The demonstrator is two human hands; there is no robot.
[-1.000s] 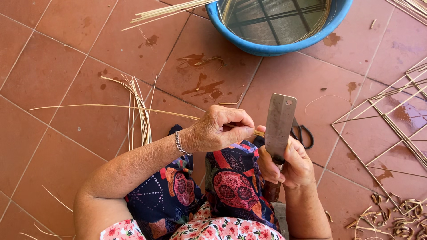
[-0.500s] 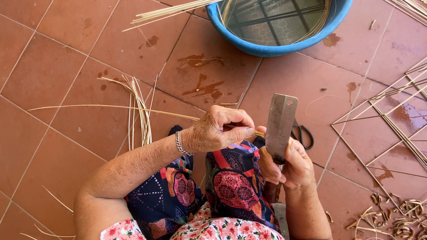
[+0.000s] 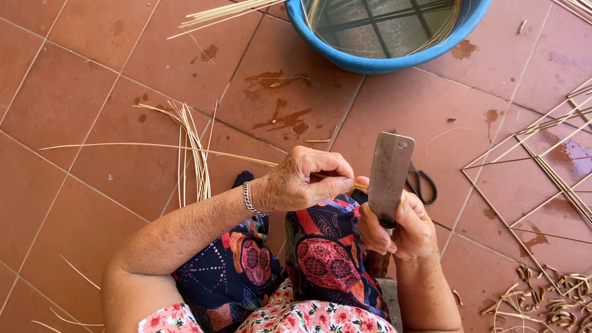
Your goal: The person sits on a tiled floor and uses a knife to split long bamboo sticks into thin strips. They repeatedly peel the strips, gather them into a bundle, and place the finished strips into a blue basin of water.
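My left hand point(image 3: 303, 180), with a bracelet at the wrist, pinches a long thin bamboo strip point(image 3: 154, 147) that runs off to the left across the tiles. My right hand point(image 3: 398, 229) grips the handle of a broad cleaver point(image 3: 390, 177), blade pointing up. The strip's end meets the blade's left edge between the two hands. Both hands hover above my knees, which are covered in dark patterned cloth point(image 3: 320, 253).
A blue basin point(image 3: 370, 60) of water with soaking strips stands at the top. A bundle of thin strips point(image 3: 194, 154) lies left of my knees. Black scissors point(image 3: 422, 184) lie behind the cleaver. A woven lattice frame point(image 3: 542, 166) and curled shavings point(image 3: 555, 302) are at right.
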